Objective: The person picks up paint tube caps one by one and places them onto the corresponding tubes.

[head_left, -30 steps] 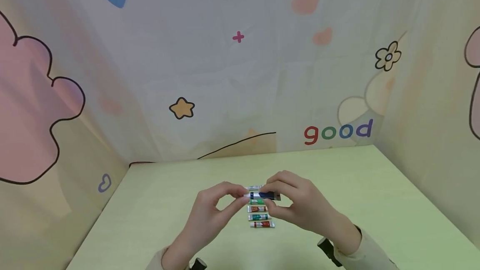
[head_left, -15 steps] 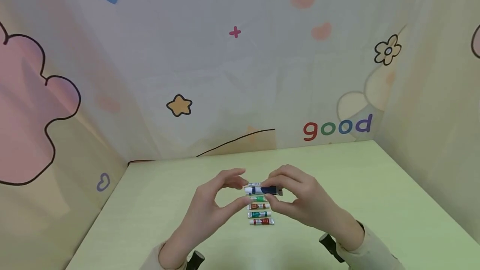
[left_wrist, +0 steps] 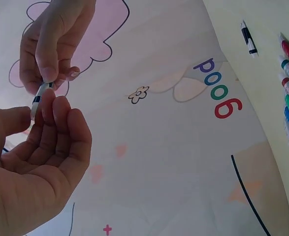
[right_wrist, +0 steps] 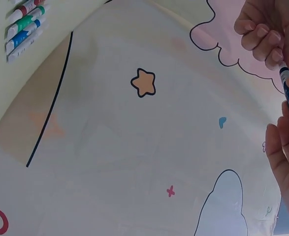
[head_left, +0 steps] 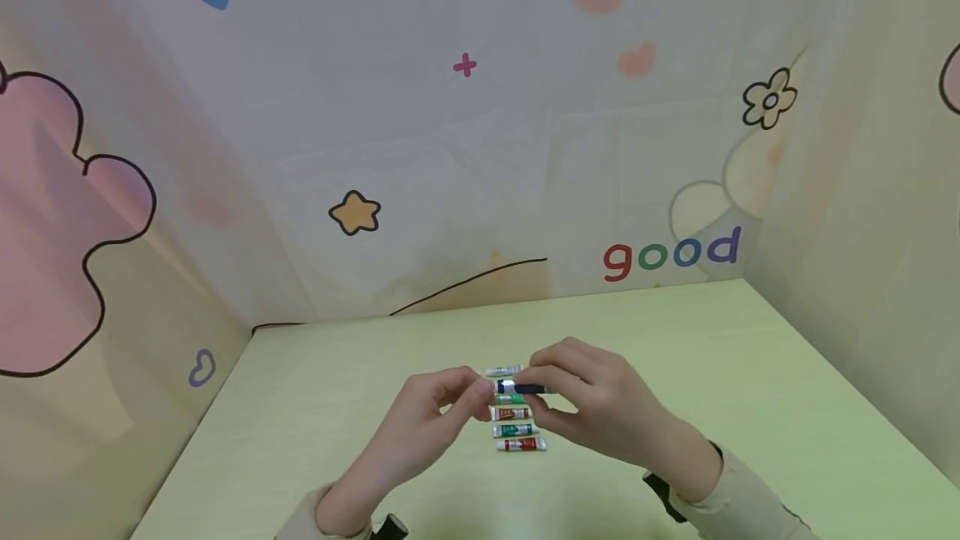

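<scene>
A dark blue and white paint tube (head_left: 528, 388) is held up in both hands over the table, lying roughly level. My right hand (head_left: 611, 402) pinches its body from the right, between thumb and fingers. At the other end my left hand (head_left: 431, 415) pinches the cap end, and its fingertips hide the cap. In the left wrist view, the tube's white end (left_wrist: 36, 104) shows between thumb and curled fingers. The right wrist view shows the tube's dark body (right_wrist: 288, 88) running from the left hand down to the right fingers.
Below the hands, several small paint tubes lie in a column, among them a red one (head_left: 521, 444), a dark green one (head_left: 514, 430) and a brown-red one (head_left: 512, 413). A black-and-white tube (left_wrist: 248, 38) lies apart on the pale green table (head_left: 337, 457). Printed curtains (head_left: 450, 148) stand behind.
The left fingers and thumb came away from the tube's cap end and spread, then closed on it again. The right hand kept its hold. The head view shifted slightly.
</scene>
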Action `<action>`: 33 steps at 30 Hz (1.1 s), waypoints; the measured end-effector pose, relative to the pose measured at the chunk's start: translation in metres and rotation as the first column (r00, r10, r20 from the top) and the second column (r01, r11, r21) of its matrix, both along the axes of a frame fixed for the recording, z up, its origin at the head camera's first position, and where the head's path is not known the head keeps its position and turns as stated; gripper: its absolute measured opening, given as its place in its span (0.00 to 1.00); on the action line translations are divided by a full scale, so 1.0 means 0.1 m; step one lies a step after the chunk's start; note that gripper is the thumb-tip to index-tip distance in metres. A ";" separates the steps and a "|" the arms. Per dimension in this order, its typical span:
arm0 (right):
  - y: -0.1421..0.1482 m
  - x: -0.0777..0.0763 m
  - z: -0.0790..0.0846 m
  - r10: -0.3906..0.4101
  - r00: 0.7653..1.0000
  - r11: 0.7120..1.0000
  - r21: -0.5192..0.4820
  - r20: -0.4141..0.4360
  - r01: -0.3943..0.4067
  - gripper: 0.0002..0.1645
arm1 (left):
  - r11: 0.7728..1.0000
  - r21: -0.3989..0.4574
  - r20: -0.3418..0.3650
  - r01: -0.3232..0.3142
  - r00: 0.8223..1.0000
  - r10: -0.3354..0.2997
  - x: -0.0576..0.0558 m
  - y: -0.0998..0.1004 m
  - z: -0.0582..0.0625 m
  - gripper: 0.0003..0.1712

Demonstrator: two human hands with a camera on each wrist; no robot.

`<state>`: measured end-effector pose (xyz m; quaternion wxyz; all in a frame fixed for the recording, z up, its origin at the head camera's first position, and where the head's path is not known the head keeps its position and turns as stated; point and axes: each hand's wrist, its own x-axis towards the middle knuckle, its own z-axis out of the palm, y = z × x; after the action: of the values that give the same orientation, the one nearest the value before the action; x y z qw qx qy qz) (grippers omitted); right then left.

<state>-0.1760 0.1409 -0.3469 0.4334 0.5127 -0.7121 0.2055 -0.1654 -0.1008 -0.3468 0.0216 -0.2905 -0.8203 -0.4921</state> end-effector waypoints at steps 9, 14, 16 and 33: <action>0.03 -0.03 -0.09 0.179 0.939 0.980 -0.134 0.294 -0.145 0.12 | 1.000 -0.009 -0.454 0.007 0.891 -0.010 0.04 0.08 -0.09 0.03; 0.06 -0.05 -0.13 0.229 0.893 0.970 -0.172 0.388 -0.174 0.09 | 1.000 -0.031 -0.532 0.005 0.846 -0.021 0.05 0.09 -0.09 0.04; 0.07 -0.07 -0.13 0.214 0.918 0.973 -0.160 0.333 -0.169 0.10 | 0.999 -0.047 -0.474 0.009 0.880 -0.030 0.04 0.08 -0.08 0.06; 0.01 -0.07 -0.13 0.040 0.999 0.999 -0.026 -0.016 -0.041 0.12 | 0.999 -0.040 -0.041 0.009 0.999 -0.011 0.02 0.04 -0.09 0.15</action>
<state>-0.1829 0.1417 -0.3597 0.4415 0.5229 -0.6954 0.2195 -0.1631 -0.0964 -0.3561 0.0304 -0.3052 -0.8278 -0.4697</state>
